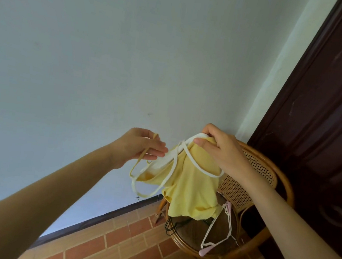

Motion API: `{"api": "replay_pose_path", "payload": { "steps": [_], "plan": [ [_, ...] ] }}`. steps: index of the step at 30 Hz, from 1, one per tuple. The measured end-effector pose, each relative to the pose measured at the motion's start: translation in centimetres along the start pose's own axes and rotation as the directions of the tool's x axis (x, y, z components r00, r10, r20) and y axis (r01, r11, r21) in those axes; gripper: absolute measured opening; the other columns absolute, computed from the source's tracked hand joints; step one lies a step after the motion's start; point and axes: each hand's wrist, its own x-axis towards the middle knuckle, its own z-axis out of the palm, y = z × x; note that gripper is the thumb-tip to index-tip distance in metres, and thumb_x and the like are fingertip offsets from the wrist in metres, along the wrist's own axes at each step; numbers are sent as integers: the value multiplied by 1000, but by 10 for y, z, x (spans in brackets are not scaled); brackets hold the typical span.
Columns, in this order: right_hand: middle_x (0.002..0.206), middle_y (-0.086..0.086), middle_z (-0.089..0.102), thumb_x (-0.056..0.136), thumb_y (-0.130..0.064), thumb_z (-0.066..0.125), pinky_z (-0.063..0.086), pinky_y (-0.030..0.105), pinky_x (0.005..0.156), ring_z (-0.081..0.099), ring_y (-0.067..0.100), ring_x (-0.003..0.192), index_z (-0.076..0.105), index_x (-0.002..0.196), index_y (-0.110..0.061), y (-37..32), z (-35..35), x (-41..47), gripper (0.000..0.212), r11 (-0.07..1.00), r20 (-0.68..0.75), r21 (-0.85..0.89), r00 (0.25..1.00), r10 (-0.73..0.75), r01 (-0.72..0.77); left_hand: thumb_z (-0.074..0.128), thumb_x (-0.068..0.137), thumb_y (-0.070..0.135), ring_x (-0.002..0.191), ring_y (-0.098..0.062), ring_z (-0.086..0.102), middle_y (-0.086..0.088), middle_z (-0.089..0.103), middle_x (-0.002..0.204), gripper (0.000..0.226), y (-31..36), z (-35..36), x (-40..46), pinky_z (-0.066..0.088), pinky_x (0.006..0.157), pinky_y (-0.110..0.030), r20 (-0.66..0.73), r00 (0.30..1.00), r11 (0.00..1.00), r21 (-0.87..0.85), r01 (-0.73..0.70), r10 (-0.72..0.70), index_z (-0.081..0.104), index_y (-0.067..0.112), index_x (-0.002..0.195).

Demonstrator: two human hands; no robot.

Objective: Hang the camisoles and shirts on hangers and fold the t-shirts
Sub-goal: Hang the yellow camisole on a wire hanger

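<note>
The right hand's (219, 149) grip pinches the top edge of the yellow camisole (189, 186), bunched with a white strap, while the left hand (142, 147) has a thin yellow strap running over its near-straight fingers. The camisole hangs in the air above the rattan chair (266, 182). It is not yet on a hanger; the white hangers (221, 228) on the seat lie untouched, so I judge the task barely begun.
</note>
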Motion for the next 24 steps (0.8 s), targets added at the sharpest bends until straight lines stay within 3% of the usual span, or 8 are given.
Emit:
{"api": "replay_pose_path", "payload": {
  "steps": [3, 7, 11, 17, 18, 20, 22, 24],
  "plan": [
    [66, -3, 50, 94, -33, 62, 35, 29, 58, 46, 6, 59, 47, 78, -26, -5, 1, 0, 23, 999, -6, 28, 1000, -21, 21, 83, 75, 16, 94, -22, 69, -9, 73, 101, 32, -9, 17, 5, 56, 88, -36, -77, 994, 974, 217, -57, 75, 59, 10, 95],
    [66, -8, 48, 94, -32, 62, 34, 26, 58, 45, 4, 61, 50, 83, -19, -12, 3, 0, 21, 998, -8, 43, 999, -45, 45, 83, 72, 38, 81, -13, 56, 10, 58, 88, 47, -18, 43, 10, 44, 69, -28, -135, 953, 781, 609, -135, 270, 53, 16, 101],
    [67, -8, 51, 94, -31, 63, 37, 28, 62, 48, 5, 64, 50, 82, -21, -14, 3, 1, 20, 998, -7, 28, 999, -54, 54, 62, 83, 17, 79, -24, 56, -3, 60, 85, 16, -22, 52, 14, 40, 60, -29, -153, 905, 603, 787, -131, 397, 60, 11, 98],
    [67, -3, 53, 94, -34, 61, 43, 40, 64, 54, 21, 69, 49, 83, -18, 2, 2, -2, 23, 992, -34, -123, 999, 9, -14, 49, 87, 5, 80, -28, 62, -5, 65, 83, 15, -21, 26, 20, 41, 60, -30, -98, 903, 392, 916, -81, 418, 62, 11, 81],
    [67, -3, 53, 94, -35, 61, 43, 41, 64, 55, 22, 70, 49, 84, -18, 6, 3, -3, 23, 990, -38, -137, 999, 27, -32, 50, 86, 5, 80, -27, 64, -6, 67, 83, 17, -20, 19, 21, 44, 61, -32, -103, 912, 415, 906, -78, 397, 59, 14, 75],
    [68, -3, 54, 94, -36, 61, 44, 41, 64, 55, 23, 72, 51, 85, -18, 11, 5, -3, 23, 984, -44, -168, 998, 49, -55, 50, 84, 1, 73, -23, 66, -6, 70, 76, 21, -13, 7, 21, 52, 65, -32, -137, 941, 617, 782, -89, 310, 60, 12, 69],
    [69, -4, 55, 92, -36, 63, 44, 39, 64, 56, 23, 73, 53, 87, -18, 17, 6, -4, 22, 978, -43, -200, 997, 58, -65, 45, 86, -5, 64, -18, 65, -8, 68, 71, 25, 0, 0, 16, 56, 68, -29, -159, 978, 895, 443, -52, 136, 62, 5, 71],
    [73, -3, 58, 91, -37, 64, 44, 38, 65, 58, 22, 76, 57, 90, -17, 21, 7, -4, 21, 968, -33, -240, 997, 68, -74, 38, 86, -9, 59, -16, 64, -7, 62, 69, 28, 15, -9, 11, 56, 76, -33, -76, 997, 999, 28, 27, -25, 58, 5, 73]
  ]
}}
